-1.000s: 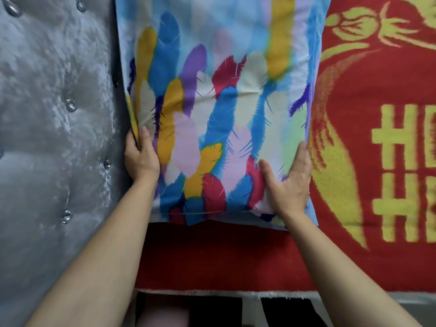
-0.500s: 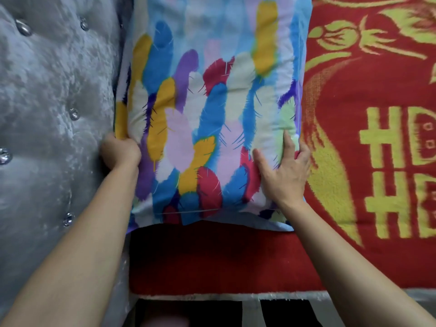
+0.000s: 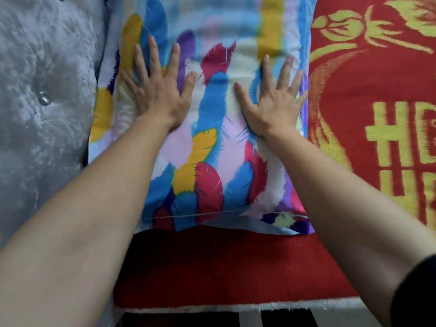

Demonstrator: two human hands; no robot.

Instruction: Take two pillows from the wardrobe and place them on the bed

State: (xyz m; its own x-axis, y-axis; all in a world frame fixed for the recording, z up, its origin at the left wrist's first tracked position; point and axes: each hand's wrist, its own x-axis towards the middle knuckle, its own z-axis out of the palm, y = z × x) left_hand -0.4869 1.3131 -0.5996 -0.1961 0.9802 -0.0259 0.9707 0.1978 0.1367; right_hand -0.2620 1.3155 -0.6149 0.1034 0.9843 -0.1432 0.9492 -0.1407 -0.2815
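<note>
Head view: left hand (image 3: 157, 90) and right hand (image 3: 274, 97) have let go of the pillow (image 3: 212, 142) edges; both now lie flat, fingers spread, pressing its top. Pillow rests on the red blanket (image 3: 368, 138), its far-left edge against the grey headboard (image 3: 42, 102). Judged placed; being smoothed.

**Colours and patterns**

The pillow (image 3: 212, 147) is printed with feather shapes in blue, yellow, crimson, purple, pink and white on pale blue. The blanket (image 3: 368, 95), right, is woven in red with yellow-green motifs and lettering. The headboard (image 3: 42, 114), left, is covered in silvery grey with clear studs.
</note>
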